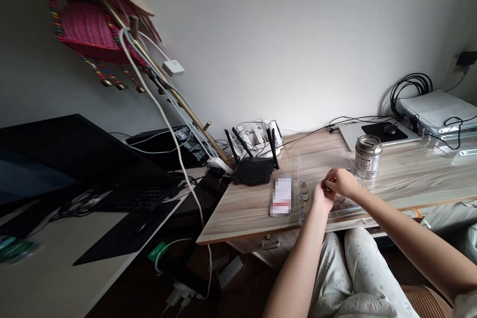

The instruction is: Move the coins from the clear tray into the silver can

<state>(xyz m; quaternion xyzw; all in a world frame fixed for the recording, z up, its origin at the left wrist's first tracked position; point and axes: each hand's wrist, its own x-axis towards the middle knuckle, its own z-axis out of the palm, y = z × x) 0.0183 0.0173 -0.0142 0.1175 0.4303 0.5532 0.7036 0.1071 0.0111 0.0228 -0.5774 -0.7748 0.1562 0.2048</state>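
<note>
My left hand (323, 198) is cupped over a clear plastic tray (316, 159), with small dark and brassy pieces that look like coins in its fingers. The fingers of my right hand (341, 182) come in from above and pinch at these coins, so the two hands touch. Inside the tray, several loose coins (304, 197) lie in a column along the left side. More coins (343, 203) show to the right of my wrist, partly hidden by my arms. Behind my right hand stands a round metal tin (368, 156) with a slotted lid.
Left of the tray lies a blurred card or phone (282, 195), with a black router (255, 166) behind it. A mouse (390, 129) rests on a dark pad at the back right, near a white device (441, 109). A monitor (74, 154) and hanging cables occupy the left.
</note>
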